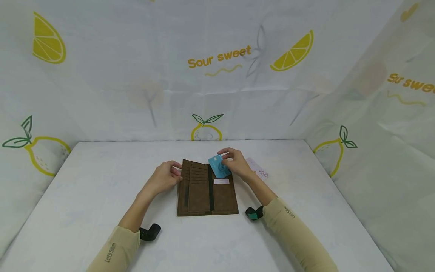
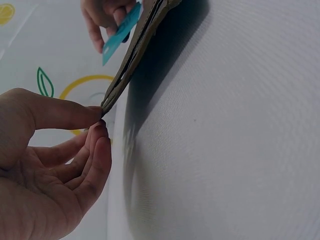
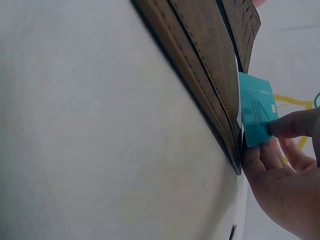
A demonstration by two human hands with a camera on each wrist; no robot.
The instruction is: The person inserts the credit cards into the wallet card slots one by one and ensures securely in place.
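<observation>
Readable text: "Sour sweet" in yellow on the back curtain [image 1: 217, 60], partly repeated on the right curtain; "Let's Slim" on both beige sleeves [image 1: 112, 252]; the print on the teal card is too small to read.

Brown wallet [image 1: 207, 189] lies open and flat at table centre; long axis runs near-to-far from the person; card-slot column on the left half, a small white label on the right half; slot mouths run across the wallet.

Left hand [image 1: 164, 177] at the wallet's far-left corner; in the left wrist view thumb and fingertips [image 2: 97, 117] pinch the wallet's edge, remaining fingers loosely curled.

Right hand [image 1: 236, 162] over the wallet's far-right corner, pinching the teal card [image 1: 219, 166]; thumb on the card face in the right wrist view, fingers behind it; card is tilted, its lower end touching the wallet's upper right panel; can't tell whether it sits in a slot.

A pale patterned card [image 1: 258, 169] lies flat just right of the right hand, apart from the wallet.

White table [image 1: 102, 177]: wide bare surface left, right and toward the person; curtain walls close the back and both sides; wallet well clear of every table edge.
</observation>
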